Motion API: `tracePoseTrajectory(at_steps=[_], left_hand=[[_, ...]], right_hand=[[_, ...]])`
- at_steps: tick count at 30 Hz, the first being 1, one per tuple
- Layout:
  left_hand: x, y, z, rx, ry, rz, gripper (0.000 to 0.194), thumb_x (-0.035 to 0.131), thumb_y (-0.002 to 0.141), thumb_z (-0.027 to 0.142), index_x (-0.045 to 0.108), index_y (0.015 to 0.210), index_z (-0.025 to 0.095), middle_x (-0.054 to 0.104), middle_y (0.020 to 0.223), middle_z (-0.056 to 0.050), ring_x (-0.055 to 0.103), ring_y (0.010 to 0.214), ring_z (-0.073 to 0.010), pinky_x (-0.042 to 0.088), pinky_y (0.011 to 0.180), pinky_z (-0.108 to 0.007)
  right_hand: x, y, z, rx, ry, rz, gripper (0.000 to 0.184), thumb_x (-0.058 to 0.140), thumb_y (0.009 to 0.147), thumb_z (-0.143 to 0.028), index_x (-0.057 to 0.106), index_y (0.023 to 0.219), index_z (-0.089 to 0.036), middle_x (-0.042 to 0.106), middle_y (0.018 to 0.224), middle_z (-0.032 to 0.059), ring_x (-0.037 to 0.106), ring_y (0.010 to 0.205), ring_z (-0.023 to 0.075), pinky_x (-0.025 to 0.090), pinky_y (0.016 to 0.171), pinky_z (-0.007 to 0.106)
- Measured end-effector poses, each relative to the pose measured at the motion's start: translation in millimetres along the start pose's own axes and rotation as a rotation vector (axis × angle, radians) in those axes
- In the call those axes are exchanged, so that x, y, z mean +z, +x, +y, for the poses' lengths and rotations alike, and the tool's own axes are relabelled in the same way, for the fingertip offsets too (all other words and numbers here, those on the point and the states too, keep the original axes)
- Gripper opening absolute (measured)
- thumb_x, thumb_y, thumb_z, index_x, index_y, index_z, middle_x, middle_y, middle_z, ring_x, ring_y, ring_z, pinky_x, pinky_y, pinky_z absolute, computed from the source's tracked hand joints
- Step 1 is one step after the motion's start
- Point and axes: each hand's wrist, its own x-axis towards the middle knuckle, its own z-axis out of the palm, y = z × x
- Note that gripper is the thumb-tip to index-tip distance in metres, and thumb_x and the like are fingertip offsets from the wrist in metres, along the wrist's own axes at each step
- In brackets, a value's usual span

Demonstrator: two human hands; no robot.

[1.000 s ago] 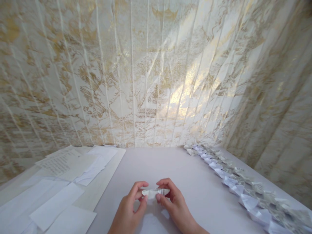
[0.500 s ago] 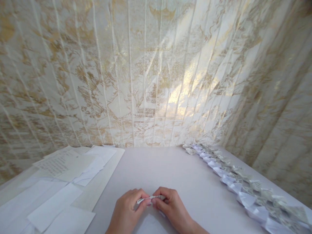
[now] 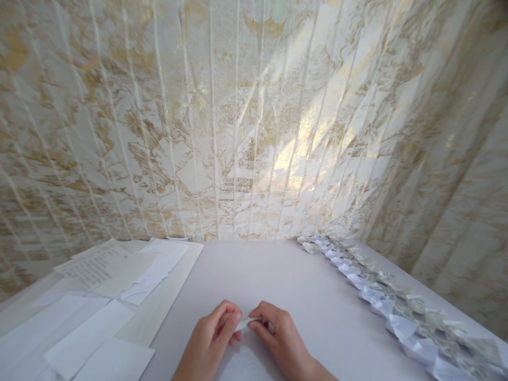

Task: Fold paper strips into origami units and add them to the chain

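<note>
Low at the centre of the view, my left hand [image 3: 212, 338] and my right hand [image 3: 280, 338] meet over a small folded piece of white paper [image 3: 248, 321]. Both hands pinch it, the left at its left end, the right at its right end, thumbs and forefingers pressed together. The paper is flattened into a narrow strip just above the pale tabletop [image 3: 262, 270]. Part of it is hidden by my fingers.
Loose white sheets [image 3: 91, 333] and a printed page [image 3: 93, 267] lie on the left of the table. Along the right edge runs a long row of several small folded paper pieces [image 3: 389, 309]. A gold-patterned curtain [image 3: 254, 116] hangs behind and to the right.
The folded paper, held open and wider a second ago, is now pressed flat between my fingers. Both hands have come closer together and dropped a little toward the table.
</note>
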Motion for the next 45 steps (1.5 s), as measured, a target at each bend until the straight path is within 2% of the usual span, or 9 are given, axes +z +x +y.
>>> tracePoseTrajectory(at_steps=[3,7,10,13,16,21,30,40,45], left_hand=[[0.9,-0.4,-1.0,-0.01,0.0,0.032,0.041,0.038,0.091,0.059,0.056,0.083,0.022,0.05,0.062,0.006,0.052,0.063,-0.0157,0.041,0.063,-0.024],[1.6,1.1,-4.0,-0.029,0.079,0.07,0.041,0.039,0.09,0.059,0.055,0.078,0.023,0.041,0.06,0.007,0.045,0.06,-0.0154,0.036,0.058,-0.023],[1.0,2.0,-4.0,-0.017,0.136,0.098,0.041,0.037,0.091,0.058,0.055,0.079,0.023,0.044,0.061,0.006,0.045,0.059,-0.0153,0.035,0.056,-0.022],[0.8,1.4,-4.9,0.039,0.194,0.091,0.037,0.037,0.093,0.053,0.055,0.081,0.023,0.054,0.064,0.004,0.051,0.06,-0.0159,0.037,0.058,-0.022],[1.8,0.0,-7.3,0.086,0.288,0.067,0.034,0.034,0.095,0.048,0.054,0.08,0.025,0.059,0.066,0.004,0.057,0.062,-0.0165,0.039,0.06,-0.022],[3.5,-0.5,-9.6,0.083,0.496,0.051,0.029,0.034,0.097,0.043,0.055,0.084,0.027,0.063,0.067,0.004,0.063,0.064,-0.0176,0.037,0.061,-0.023],[7.6,0.9,-11.4,0.067,0.639,0.032,0.02,0.035,0.094,0.026,0.054,0.092,0.025,0.068,0.076,0.0,0.067,0.073,-0.0195,0.038,0.063,-0.024],[4.6,-2.3,-7.3,0.064,0.57,0.04,0.024,0.03,0.093,0.025,0.054,0.098,0.025,0.068,0.079,0.001,0.067,0.076,-0.0173,0.041,0.068,-0.023],[2.2,0.5,-14.9,0.011,0.475,0.019,0.027,0.027,0.094,0.027,0.053,0.098,0.024,0.067,0.078,0.001,0.065,0.075,-0.0166,0.042,0.069,-0.023]], right_hand=[[-2.0,-1.0,2.5,-0.049,-0.006,0.002,0.021,0.056,0.084,-0.015,0.07,0.099,-0.022,0.064,0.082,0.0016,0.058,0.075,0.0167,0.044,0.071,0.026],[-2.4,-2.9,3.4,0.038,0.082,0.013,0.031,0.058,0.084,-0.022,0.062,0.115,-0.023,0.063,0.095,0.0023,0.058,0.072,0.0151,0.045,0.069,0.025],[-1.5,-2.6,2.9,0.087,0.093,0.034,0.023,0.052,0.09,-0.029,0.063,0.107,-0.021,0.061,0.083,0.0007,0.054,0.066,0.0143,0.043,0.063,0.024],[-0.4,-1.5,2.6,0.105,0.065,0.051,0.017,0.051,0.085,-0.019,0.063,0.098,-0.02,0.055,0.071,-0.0031,0.049,0.06,0.0129,0.038,0.058,0.023],[0.3,-1.1,1.8,0.087,0.049,0.053,0.025,0.047,0.079,-0.01,0.061,0.097,-0.02,0.05,0.065,-0.0059,0.046,0.058,0.0122,0.035,0.056,0.022],[2.1,-2.4,-2.0,0.06,-0.016,0.022,0.034,0.045,0.077,-0.007,0.058,0.104,-0.021,0.048,0.066,-0.0065,0.045,0.057,0.0123,0.035,0.057,0.022],[5.4,-5.3,-0.6,-0.002,-0.093,0.009,0.047,0.043,0.07,-0.001,0.053,0.111,-0.02,0.039,0.065,-0.0077,0.044,0.059,0.0127,0.033,0.057,0.022],[5.5,-2.5,4.4,0.065,-0.181,0.019,0.046,0.043,0.068,-0.001,0.053,0.109,-0.02,0.035,0.06,-0.0097,0.042,0.054,0.012,0.03,0.055,0.021],[3.2,-3.3,1.3,0.095,-0.164,0.001,0.037,0.043,0.074,-0.006,0.055,0.106,-0.02,0.04,0.061,-0.0089,0.044,0.054,0.0122,0.031,0.056,0.021]])
